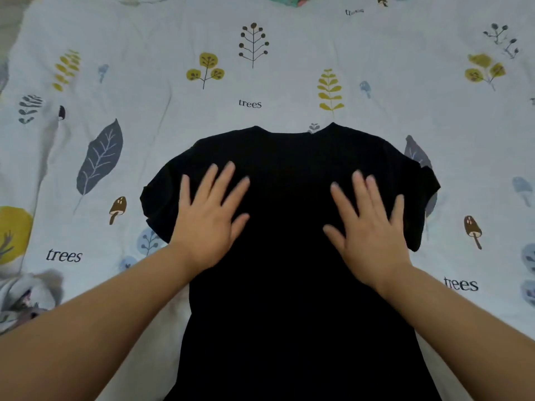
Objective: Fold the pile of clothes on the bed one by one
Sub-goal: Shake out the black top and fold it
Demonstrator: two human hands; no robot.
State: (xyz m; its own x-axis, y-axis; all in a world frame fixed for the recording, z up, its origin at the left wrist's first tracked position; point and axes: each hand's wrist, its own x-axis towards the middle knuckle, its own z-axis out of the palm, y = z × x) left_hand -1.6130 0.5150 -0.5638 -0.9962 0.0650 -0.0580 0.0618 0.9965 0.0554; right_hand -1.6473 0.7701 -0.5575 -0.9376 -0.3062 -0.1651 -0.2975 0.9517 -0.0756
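Both palms down on the shirt (289,227) now, nothing gripped. My left hand (211,218) lies flat with its fingers spread and straight, resting on the cloth just inside the left sleeve (156,198). My right hand (367,227) mirrors it, also flat and spread, just inside the right sleeve (419,198). So 2 open palms, pressing, not pinching.

The shirt is black, spread face down or face up, I cannot tell which, collar away from me beyond my fingertips, hem running off toward my body below my wrists. It lies on the bedsheet (260,82), the one printed with leaves and mushrooms.

What could go wrong here? The fingertips look blurred, so I judge the hands are sliding. If I push outward too hard, the sleeves will bunch, and the left one already looks curled under at its edge. Uneven pressure between the 2 palms could skew the body so the side folds come out crooked. The sheet is soft and creased beside my left hand, so it may drag along with the shirt and wrinkle it from beneath. Black on black hides creases, too, so I could miss 1.

Far beyond my hands, at the top edge, a scrap of green cloth (285,0) shows, maybe the pile.
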